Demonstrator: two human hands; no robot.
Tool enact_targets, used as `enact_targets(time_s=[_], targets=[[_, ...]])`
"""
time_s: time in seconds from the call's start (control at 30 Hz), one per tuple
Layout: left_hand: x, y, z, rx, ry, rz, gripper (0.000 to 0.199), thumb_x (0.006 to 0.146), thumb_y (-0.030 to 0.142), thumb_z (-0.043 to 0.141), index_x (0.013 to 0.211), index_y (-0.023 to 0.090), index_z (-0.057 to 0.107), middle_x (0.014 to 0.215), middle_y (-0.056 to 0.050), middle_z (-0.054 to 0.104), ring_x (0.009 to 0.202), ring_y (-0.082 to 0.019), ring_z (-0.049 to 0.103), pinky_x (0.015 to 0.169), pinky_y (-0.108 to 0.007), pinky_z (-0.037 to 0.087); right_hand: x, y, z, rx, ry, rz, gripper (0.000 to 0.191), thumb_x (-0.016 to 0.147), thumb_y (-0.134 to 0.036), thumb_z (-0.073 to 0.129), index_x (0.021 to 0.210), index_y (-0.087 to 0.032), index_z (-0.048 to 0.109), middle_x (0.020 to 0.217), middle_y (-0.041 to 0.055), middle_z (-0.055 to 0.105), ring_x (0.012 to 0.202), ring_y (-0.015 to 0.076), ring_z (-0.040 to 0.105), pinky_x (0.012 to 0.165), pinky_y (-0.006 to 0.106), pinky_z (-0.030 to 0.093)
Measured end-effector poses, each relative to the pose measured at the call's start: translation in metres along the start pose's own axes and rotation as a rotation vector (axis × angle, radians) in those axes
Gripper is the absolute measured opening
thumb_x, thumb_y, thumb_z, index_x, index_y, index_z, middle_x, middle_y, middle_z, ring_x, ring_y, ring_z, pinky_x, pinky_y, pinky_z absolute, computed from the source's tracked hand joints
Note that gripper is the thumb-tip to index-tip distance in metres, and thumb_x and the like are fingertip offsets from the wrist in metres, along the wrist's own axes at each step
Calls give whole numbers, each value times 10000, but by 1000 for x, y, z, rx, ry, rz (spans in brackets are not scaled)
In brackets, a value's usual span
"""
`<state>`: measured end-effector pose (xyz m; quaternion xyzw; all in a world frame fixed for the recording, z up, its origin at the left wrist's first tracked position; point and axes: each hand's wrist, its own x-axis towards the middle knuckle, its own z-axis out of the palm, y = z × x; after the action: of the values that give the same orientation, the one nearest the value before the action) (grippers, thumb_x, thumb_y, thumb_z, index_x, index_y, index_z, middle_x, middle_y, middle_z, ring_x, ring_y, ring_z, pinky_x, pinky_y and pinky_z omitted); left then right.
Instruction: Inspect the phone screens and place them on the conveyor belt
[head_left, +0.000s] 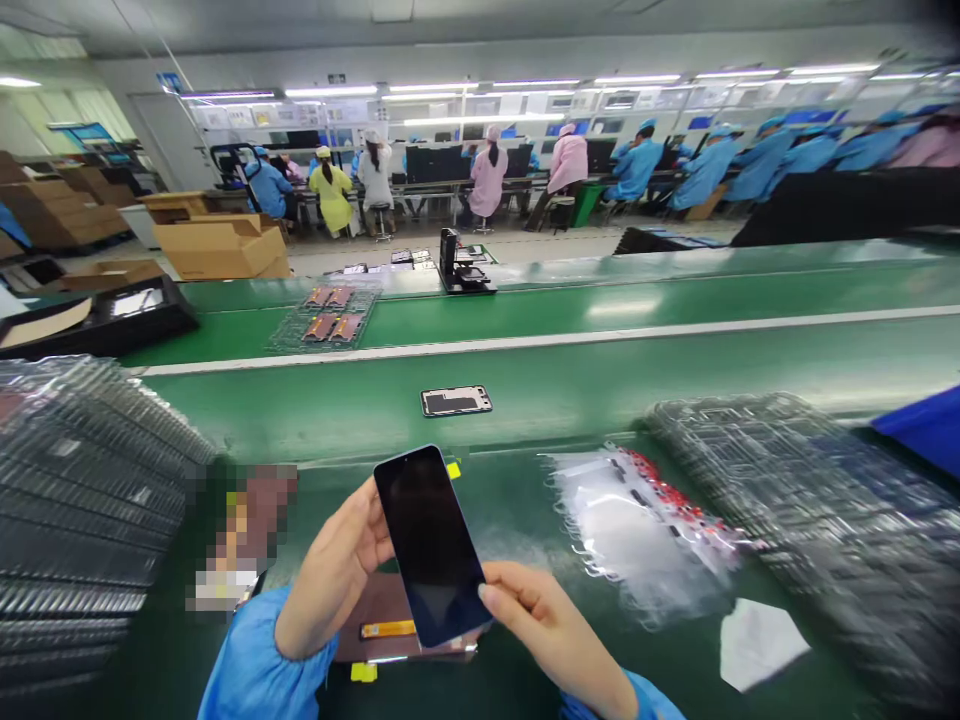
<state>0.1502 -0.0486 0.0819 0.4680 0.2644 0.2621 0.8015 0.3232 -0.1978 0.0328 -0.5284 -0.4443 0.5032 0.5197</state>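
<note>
A dark-screened smartphone (429,545) is held tilted above the green bench, its screen facing me. My left hand (341,565) grips its left edge, with the fingers partly behind it. At the lower right corner, my right hand (536,610) pinches the phone between thumb and fingers. Beneath the phone lies a brown flat panel (371,605) with an orange flex strip (386,629), partly covered by the phone and my left hand. Farther forward, an opened phone frame (456,401) rests on the green surface.
Stacked clear plastic trays stand at left (90,500) and right (795,500). Clear film sheets with red tabs (637,530) and a white cloth or paper (761,643) lie to the right. Ahead are a tray of brown parts (330,315) and a black fixture (461,268).
</note>
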Motion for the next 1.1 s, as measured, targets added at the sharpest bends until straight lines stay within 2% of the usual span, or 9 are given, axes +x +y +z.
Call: enact_targets(time_s=[0.1,0.17,0.27,0.37,0.5,0.73,0.93,1.03,1.1], targets=[[-2,4,2,38,133,-50,437,862,510,632,1087,142,707,1082,-144,739,1001,-284,692,869,-407,557,-3,0,-2,-34,-157,57,454,899,-576,555,897,-158,731,692,50,717,701,213,681,702,310,521],[-5,2,5,75,151,-99,463,819,533,674,1052,135,717,998,-135,756,910,-273,712,803,-387,576,-2,-1,-4,1,-206,44,462,865,-597,595,946,-163,734,756,55,730,718,206,671,700,303,518],[-9,-7,11,112,103,-165,496,784,566,691,1025,136,732,894,-117,760,804,-255,710,694,-343,574,6,-6,-6,189,-41,7,474,872,-601,587,1061,-183,705,856,63,721,740,183,652,642,279,525],[-10,-16,15,131,52,-201,475,781,575,685,970,144,748,795,-93,741,764,-247,692,648,-320,554,16,-10,-3,351,145,20,452,895,-597,556,948,-170,695,745,27,650,639,136,605,554,242,505],[-10,-26,15,152,32,-197,447,805,576,658,929,155,742,697,-54,694,678,-205,649,584,-283,510,25,-9,2,415,170,16,426,894,-580,571,786,-170,616,626,-27,552,524,98,528,486,216,451],[-10,-34,10,153,45,-233,457,785,592,674,878,146,709,642,-17,619,578,-138,582,510,-224,472,28,1,7,348,252,-29,408,886,-540,614,702,-198,491,569,-79,430,483,63,401,463,186,355],[-6,-30,6,125,-36,-271,542,797,613,650,1104,168,675,668,-2,609,516,-99,566,432,-174,457,33,6,11,234,288,-45,426,934,-555,512,694,-211,433,579,-80,378,491,73,386,474,198,371],[4,-14,-6,215,-99,-270,432,814,489,698,1091,158,698,695,-23,648,550,-114,610,441,-169,474,39,13,8,121,254,-28,409,976,-553,378,806,-205,510,632,-38,486,491,108,477,452,238,419],[17,2,-21,254,-9,-246,391,795,413,735,1062,129,710,698,-41,664,544,-133,626,427,-189,491,43,19,5,-1,277,-52,417,1000,-518,299,1028,-190,554,762,21,584,549,143,554,475,276,471]])
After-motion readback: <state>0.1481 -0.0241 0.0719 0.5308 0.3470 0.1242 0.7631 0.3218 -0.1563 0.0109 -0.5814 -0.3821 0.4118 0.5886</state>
